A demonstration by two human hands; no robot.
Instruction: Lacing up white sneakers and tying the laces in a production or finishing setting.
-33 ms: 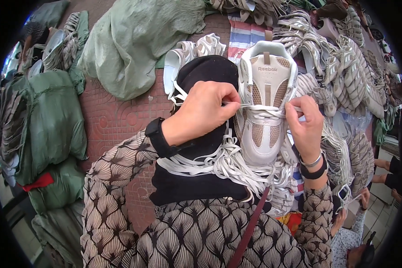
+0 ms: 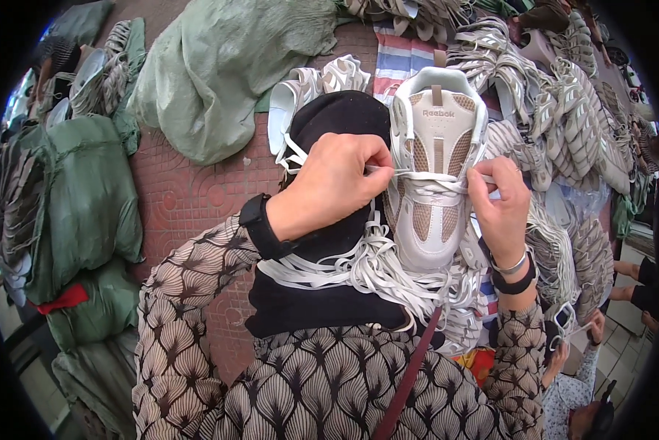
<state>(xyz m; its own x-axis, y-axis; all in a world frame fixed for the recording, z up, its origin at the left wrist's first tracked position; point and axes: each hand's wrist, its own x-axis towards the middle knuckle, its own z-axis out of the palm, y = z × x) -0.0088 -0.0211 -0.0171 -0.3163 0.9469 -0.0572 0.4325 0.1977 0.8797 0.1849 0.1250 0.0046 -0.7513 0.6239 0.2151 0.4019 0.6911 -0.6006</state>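
Note:
A white and beige sneaker (image 2: 437, 235) lies in front of me with its toe toward me. Its white shoelace (image 2: 436, 179) crosses the lower part of the lacing area. At the sneaker's left side, my left hand (image 2: 337, 183) pinches one end of the lace between thumb and forefinger. My right hand (image 2: 499, 202) is closed on the other end at the right side, with thumb and forefinger together. A heap of loose white laces (image 2: 381, 257) rests across my black-clad leg (image 2: 289, 302), just left of the toe.
Piles of similar sneaker uppers (image 2: 564, 125) stand at the right. Green sacks (image 2: 87, 191) lie left, and a pale green sack (image 2: 205, 73) lies ahead on red paving (image 2: 175, 213). At the lower right, another person's hands (image 2: 595, 323) work on a lace.

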